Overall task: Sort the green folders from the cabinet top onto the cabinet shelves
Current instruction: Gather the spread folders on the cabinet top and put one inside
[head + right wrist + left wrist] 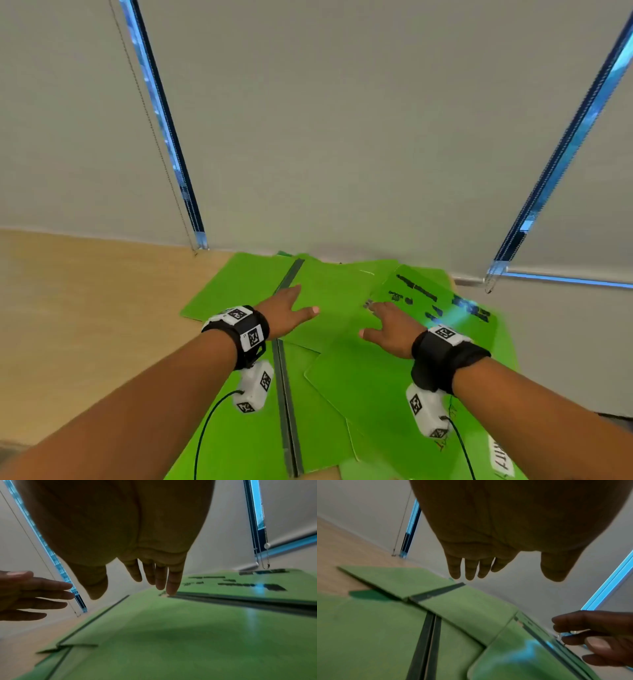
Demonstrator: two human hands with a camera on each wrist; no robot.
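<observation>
Several green folders (pixel 339 308) lie overlapped in a loose pile on the wooden cabinet top (pixel 85 308). One at the right carries black print (pixel 435 298). My left hand (pixel 287 310) hovers palm down over the middle folder, fingers straight; in the left wrist view my left hand (pixel 488 566) hangs clear above the folders (pixel 467 609). My right hand (pixel 387 325) reaches flat toward the printed folder, and in the right wrist view a right fingertip (pixel 172 588) touches the edge of the printed folder (pixel 240 586). Neither hand holds anything.
A grey wall of roller blinds (pixel 342 137) stands right behind the pile, with blue window gaps (pixel 161 113) and hanging bead cords (pixel 266 555). Bare wood of the cabinet top extends to the left. Dark folder spines (pixel 287 394) run through the pile.
</observation>
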